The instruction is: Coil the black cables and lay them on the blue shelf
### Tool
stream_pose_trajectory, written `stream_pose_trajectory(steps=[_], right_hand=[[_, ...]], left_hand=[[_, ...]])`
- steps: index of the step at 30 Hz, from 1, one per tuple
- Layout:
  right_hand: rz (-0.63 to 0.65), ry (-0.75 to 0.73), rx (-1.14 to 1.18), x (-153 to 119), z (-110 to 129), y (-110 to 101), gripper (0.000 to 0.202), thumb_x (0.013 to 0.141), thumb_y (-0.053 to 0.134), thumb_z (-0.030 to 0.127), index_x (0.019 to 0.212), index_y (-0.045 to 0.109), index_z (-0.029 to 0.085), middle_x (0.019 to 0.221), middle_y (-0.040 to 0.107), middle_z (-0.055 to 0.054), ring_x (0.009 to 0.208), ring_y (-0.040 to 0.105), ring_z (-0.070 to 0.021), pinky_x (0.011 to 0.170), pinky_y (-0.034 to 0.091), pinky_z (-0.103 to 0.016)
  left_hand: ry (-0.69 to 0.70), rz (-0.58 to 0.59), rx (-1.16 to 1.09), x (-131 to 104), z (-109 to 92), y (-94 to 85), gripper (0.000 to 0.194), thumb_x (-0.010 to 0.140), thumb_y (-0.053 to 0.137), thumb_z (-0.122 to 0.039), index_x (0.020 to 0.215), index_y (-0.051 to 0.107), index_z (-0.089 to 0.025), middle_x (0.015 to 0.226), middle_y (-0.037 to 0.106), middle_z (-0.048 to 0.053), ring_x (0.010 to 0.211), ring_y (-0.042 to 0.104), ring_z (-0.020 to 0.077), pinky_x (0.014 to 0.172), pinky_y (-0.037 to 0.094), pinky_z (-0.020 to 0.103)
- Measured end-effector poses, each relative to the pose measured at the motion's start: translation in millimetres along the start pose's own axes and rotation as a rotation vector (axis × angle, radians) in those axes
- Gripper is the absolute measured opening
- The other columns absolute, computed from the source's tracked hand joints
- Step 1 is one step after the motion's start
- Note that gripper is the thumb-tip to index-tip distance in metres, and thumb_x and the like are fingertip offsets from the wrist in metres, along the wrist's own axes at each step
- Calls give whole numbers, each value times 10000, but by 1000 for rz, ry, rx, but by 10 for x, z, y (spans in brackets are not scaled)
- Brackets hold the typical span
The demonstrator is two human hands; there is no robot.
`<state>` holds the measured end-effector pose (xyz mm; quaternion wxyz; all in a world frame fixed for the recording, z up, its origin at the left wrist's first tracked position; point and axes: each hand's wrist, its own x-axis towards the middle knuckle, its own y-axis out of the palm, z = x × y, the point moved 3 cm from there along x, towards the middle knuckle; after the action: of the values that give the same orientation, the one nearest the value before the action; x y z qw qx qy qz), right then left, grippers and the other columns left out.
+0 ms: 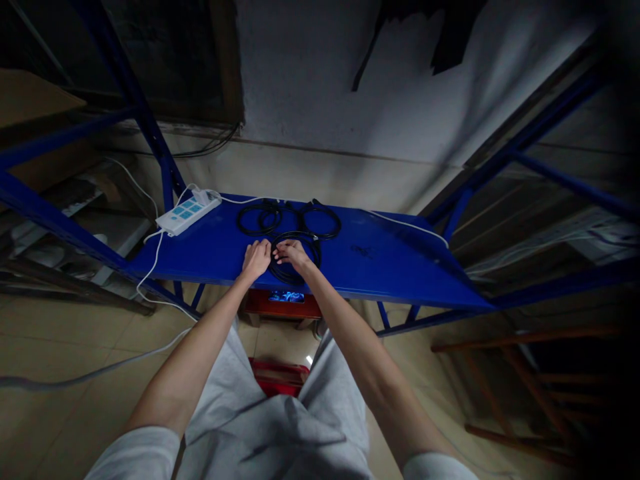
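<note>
One coiled black cable lies near the front of the blue shelf, at the curled left hand and bent-fingered right hand (whether either grips it, I cannot tell); flat, even loops should limit kinks.

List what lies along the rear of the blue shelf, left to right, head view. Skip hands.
White power strip → left rear black cable coil → right rear black cable coil → white cable stretch near the shelf's right end.
</note>
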<state>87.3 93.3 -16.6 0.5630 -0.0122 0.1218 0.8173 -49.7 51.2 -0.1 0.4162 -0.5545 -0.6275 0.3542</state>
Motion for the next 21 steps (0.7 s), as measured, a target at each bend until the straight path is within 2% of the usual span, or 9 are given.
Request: stream_pose_trajectory(steps=[3, 6, 8, 12, 15, 21], right_hand=[[22, -8, -2, -46, -14, -7, 272, 762, 747, 316, 877, 528, 202, 653, 672, 0, 525, 585, -117, 439, 524, -221], [23, -127, -9, -78, -10, -1, 326, 756, 716, 325, 978, 496, 231, 595, 593, 81, 448, 467, -79, 401, 474, -188], [37, -183, -35, -93, -21, 21, 324, 765, 682, 328, 1014, 495, 238, 594, 565, 100, 444, 437, -70, 403, 460, -174], [40, -232, -138, -123, -39, 70, 291, 784, 663, 382, 997, 536, 229, 618, 534, 85, 503, 484, -90, 408, 450, -171], [33, -259, -182, -145, -33, 88, 340, 781, 694, 440, 1003, 552, 225, 668, 547, 61, 579, 548, -118, 411, 452, -179], [-44, -262, -133, -115, -73, 73, 410, 756, 721, 464, 1021, 507, 236, 730, 583, 50, 622, 581, -129, 465, 507, -209]], left_hand=[[9, 13, 19, -8, 5, 0, 352, 1062, 299, -308, 1017, 635, -215, 1031, 712, 117, 1125, 613, 276, 998, 426, 416], [34, 12, 3, -24, 1, -18, 349, 1063, 316, -351, 1023, 639, -226, 1042, 716, 104, 1123, 608, 272, 1005, 423, 420], [57, 17, -23, -35, -5, -28, 324, 1055, 356, -379, 1026, 642, -230, 1055, 721, 92, 1126, 603, 270, 1015, 418, 422], [54, 19, -34, -47, 1, -23, 284, 1039, 403, -368, 1034, 649, -228, 1064, 717, 98, 1116, 604, 269, 1019, 417, 417], [55, 7, -29, -48, 11, -5, 262, 1031, 411, -334, 1055, 646, -220, 1066, 711, 111, 1116, 606, 277, 1014, 418, 421], [69, 5, -43, -45, 24, -10, 269, 1039, 398, -337, 1063, 632, -207, 1078, 713, 120, 1140, 599, 285, 1017, 412, 430]])
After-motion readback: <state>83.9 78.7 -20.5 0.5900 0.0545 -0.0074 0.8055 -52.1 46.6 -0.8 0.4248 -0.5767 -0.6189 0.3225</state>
